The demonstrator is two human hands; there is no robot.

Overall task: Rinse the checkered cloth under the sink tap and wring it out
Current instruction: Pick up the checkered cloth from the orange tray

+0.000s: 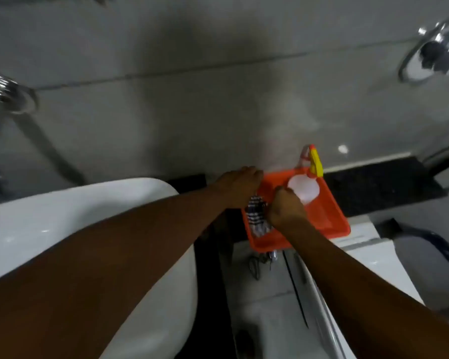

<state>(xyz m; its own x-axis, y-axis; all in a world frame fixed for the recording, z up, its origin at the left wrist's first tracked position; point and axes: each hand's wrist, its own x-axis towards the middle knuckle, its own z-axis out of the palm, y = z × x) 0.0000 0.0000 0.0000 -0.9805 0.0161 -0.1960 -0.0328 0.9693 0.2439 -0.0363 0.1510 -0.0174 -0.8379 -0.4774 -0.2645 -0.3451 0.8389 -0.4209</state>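
The checkered cloth [255,216], dark and white, hangs bunched over the left part of an orange tray [329,216]. My left hand [240,186] is closed on the cloth's upper end near the tray's far left corner. My right hand [285,208] is a fist on the cloth's right side, just in front of a white spray bottle [303,189] that lies in the tray. The white sink basin [62,221] sits at the left, partly under my left forearm. A chrome tap fitting [3,94] shows at the far left edge.
The spray bottle has a yellow and red trigger [315,161]. The tray rests on a white toilet cistern [360,244], with the toilet seat [436,268] at the right. Grey tiled wall is behind, with a chrome fixture [436,50] at the upper right. A dark gap lies between sink and cistern.
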